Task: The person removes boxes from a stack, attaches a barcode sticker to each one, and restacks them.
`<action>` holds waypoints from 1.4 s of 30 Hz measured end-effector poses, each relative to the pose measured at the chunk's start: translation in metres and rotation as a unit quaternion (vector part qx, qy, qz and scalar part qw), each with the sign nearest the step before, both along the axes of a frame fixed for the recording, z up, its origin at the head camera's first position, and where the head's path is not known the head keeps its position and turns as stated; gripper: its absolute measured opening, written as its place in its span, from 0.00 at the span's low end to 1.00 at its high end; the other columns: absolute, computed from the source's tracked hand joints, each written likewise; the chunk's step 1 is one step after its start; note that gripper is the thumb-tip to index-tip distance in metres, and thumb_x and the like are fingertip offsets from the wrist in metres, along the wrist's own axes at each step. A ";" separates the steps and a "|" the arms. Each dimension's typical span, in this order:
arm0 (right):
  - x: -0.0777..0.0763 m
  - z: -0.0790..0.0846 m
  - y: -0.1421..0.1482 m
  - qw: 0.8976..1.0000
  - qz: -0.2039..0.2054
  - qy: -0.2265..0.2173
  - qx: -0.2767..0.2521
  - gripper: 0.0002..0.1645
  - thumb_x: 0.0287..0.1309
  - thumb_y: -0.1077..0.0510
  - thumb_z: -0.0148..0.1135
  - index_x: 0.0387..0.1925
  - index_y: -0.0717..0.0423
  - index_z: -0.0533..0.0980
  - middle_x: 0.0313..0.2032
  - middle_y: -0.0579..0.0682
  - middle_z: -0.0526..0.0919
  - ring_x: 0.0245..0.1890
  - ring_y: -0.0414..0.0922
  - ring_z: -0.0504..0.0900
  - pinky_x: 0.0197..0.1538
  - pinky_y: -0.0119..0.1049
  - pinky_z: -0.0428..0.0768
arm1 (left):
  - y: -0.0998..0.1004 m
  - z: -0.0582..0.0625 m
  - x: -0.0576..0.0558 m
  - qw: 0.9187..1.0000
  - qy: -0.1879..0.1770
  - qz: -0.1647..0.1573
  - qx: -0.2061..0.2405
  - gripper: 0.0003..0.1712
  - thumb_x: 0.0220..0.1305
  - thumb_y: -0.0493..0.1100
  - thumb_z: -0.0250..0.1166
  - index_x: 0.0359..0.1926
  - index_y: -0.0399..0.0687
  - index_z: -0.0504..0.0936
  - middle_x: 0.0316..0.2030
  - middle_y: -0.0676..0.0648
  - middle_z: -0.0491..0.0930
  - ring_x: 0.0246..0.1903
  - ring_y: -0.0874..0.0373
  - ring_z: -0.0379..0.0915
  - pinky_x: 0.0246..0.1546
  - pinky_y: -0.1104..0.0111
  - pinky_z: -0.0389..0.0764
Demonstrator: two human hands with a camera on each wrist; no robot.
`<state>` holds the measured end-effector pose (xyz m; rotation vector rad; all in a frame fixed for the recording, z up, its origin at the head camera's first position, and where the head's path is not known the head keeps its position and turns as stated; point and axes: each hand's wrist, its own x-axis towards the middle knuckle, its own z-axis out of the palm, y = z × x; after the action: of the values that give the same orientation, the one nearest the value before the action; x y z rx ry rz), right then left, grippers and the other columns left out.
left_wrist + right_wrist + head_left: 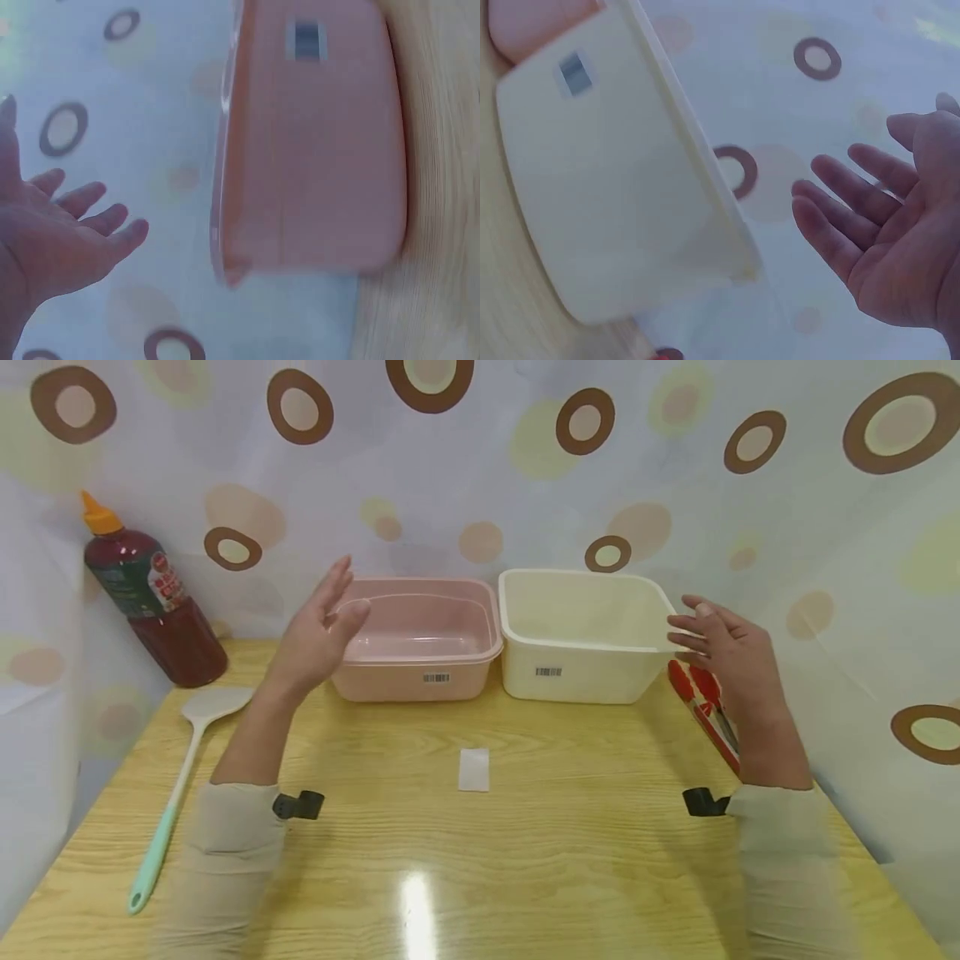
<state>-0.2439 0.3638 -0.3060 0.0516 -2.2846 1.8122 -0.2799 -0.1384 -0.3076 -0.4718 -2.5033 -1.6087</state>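
Two plastic tubs stand side by side at the back of the table, a pink tub (411,681) and a cream tub (592,677), each with a barcode label on its front. My left hand (311,635) is raised by the pink tub's left end, fingers loosely extended and holding nothing. In the left wrist view the left hand (71,232) shows apart from the tub. My right hand (735,652) hovers at the cream tub's right end, over red-tipped tongs (701,706). The right wrist view shows that right hand (889,225) with relaxed fingers and nothing in the palm.
A sauce bottle (153,597) with an orange cap stands at the back left. In front of it lies a spatula (183,768) with a pale green handle. A small white paper (474,770) lies mid-table. A patterned sheet (480,485) hangs behind the tubs.
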 end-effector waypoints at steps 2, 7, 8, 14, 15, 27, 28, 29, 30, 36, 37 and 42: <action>-0.003 0.008 0.013 0.999 -0.027 -0.014 0.038 0.34 0.70 0.36 0.54 0.72 0.43 0.70 0.62 0.42 0.82 0.59 0.37 0.83 0.53 0.22 0.80 | -0.022 0.004 -0.004 0.999 -0.001 0.030 -0.026 0.40 0.74 0.65 0.53 0.79 0.81 0.44 0.81 0.53 0.48 0.80 0.42 0.43 0.77 0.40 0.47; -0.020 0.023 0.035 0.987 -0.058 -0.059 0.134 0.36 0.72 0.31 0.44 0.76 0.33 0.62 0.77 0.42 0.62 0.78 0.45 0.58 0.77 0.40 0.60 | -0.063 0.007 -0.017 0.993 -0.028 0.073 -0.086 0.42 0.72 0.71 0.49 0.79 0.83 0.38 0.82 0.54 0.38 0.81 0.42 0.30 0.75 0.34 0.37; -0.023 0.025 0.038 0.986 -0.055 -0.065 0.142 0.36 0.72 0.31 0.43 0.77 0.31 0.60 0.79 0.41 0.58 0.80 0.46 0.54 0.79 0.47 0.56 | -0.069 0.007 -0.020 0.993 -0.038 0.074 -0.089 0.43 0.71 0.72 0.49 0.79 0.83 0.37 0.82 0.53 0.36 0.81 0.41 0.28 0.75 0.34 0.36; -0.045 0.025 0.051 0.981 -0.031 -0.105 0.163 0.38 0.71 0.29 0.41 0.78 0.24 0.51 0.81 0.36 0.41 0.82 0.52 0.41 0.78 0.61 0.51 | -0.087 -0.001 -0.038 0.989 -0.085 0.067 -0.099 0.50 0.68 0.76 0.48 0.80 0.77 0.32 0.82 0.51 0.31 0.80 0.38 0.26 0.74 0.33 0.36; -0.048 0.024 0.052 0.979 -0.027 -0.111 0.166 0.38 0.70 0.28 0.41 0.78 0.23 0.49 0.81 0.37 0.40 0.82 0.54 0.40 0.77 0.62 0.51 | -0.088 -0.003 -0.042 0.988 -0.092 0.065 -0.101 0.50 0.68 0.76 0.47 0.80 0.75 0.31 0.82 0.50 0.31 0.80 0.38 0.26 0.74 0.33 0.37; -0.077 -0.005 0.048 0.972 -0.015 -0.172 0.158 0.47 0.69 0.27 0.43 0.81 0.30 0.40 0.81 0.57 0.42 0.78 0.64 0.50 0.74 0.62 0.60 | -0.084 -0.042 -0.062 0.976 -0.208 0.039 -0.056 0.53 0.68 0.76 0.46 0.79 0.72 0.24 0.81 0.45 0.29 0.80 0.38 0.26 0.74 0.32 0.41; -0.079 -0.009 0.047 0.972 -0.015 -0.175 0.158 0.47 0.69 0.27 0.43 0.81 0.32 0.41 0.81 0.57 0.43 0.78 0.64 0.52 0.73 0.61 0.62 | -0.082 -0.045 -0.064 0.974 -0.218 0.036 -0.045 0.52 0.70 0.74 0.46 0.79 0.72 0.24 0.81 0.44 0.29 0.80 0.39 0.27 0.73 0.32 0.43; -0.080 -0.013 0.046 0.971 -0.015 -0.178 0.158 0.48 0.69 0.26 0.42 0.81 0.34 0.41 0.81 0.57 0.43 0.78 0.64 0.53 0.72 0.61 0.64 | -0.080 -0.049 -0.065 0.973 -0.227 0.033 -0.035 0.51 0.72 0.71 0.47 0.79 0.71 0.24 0.81 0.43 0.29 0.80 0.38 0.28 0.73 0.32 0.45; -0.081 -0.016 0.045 0.971 -0.015 -0.181 0.156 0.48 0.69 0.26 0.42 0.81 0.36 0.42 0.81 0.57 0.44 0.77 0.63 0.56 0.71 0.60 0.66 | -0.078 -0.052 -0.067 0.971 -0.235 0.030 -0.025 0.49 0.74 0.69 0.47 0.79 0.71 0.25 0.82 0.43 0.30 0.80 0.38 0.31 0.73 0.33 0.48; -0.085 -0.032 0.041 0.971 -0.013 -0.182 0.153 0.44 0.74 0.33 0.42 0.81 0.44 0.45 0.78 0.62 0.54 0.51 0.39 0.81 0.63 0.53 0.76 | -0.069 -0.066 -0.073 0.965 -0.259 0.025 0.011 0.43 0.78 0.59 0.47 0.80 0.71 0.31 0.82 0.45 0.39 0.78 0.38 0.48 0.73 0.38 0.56; -0.084 -0.033 0.040 0.972 -0.013 -0.181 0.152 0.42 0.75 0.35 0.42 0.81 0.44 0.45 0.78 0.63 0.56 0.45 0.33 0.81 0.61 0.50 0.78 | -0.068 -0.067 -0.074 0.965 -0.259 0.025 0.015 0.42 0.78 0.58 0.47 0.80 0.72 0.32 0.82 0.45 0.40 0.77 0.38 0.50 0.73 0.38 0.57; -0.085 -0.035 0.033 0.973 -0.027 -0.173 0.153 0.38 0.78 0.40 0.41 0.81 0.44 0.46 0.76 0.65 0.59 0.31 0.24 0.78 0.46 0.37 0.87 | -0.065 -0.073 -0.075 0.967 -0.252 0.020 0.034 0.39 0.79 0.56 0.44 0.80 0.76 0.32 0.82 0.47 0.39 0.73 0.37 0.57 0.72 0.38 0.60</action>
<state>-0.3285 0.3971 -0.3408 -0.2968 -2.7582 1.5228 -0.3546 -0.2036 -0.3806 0.0074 -2.7579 -1.9963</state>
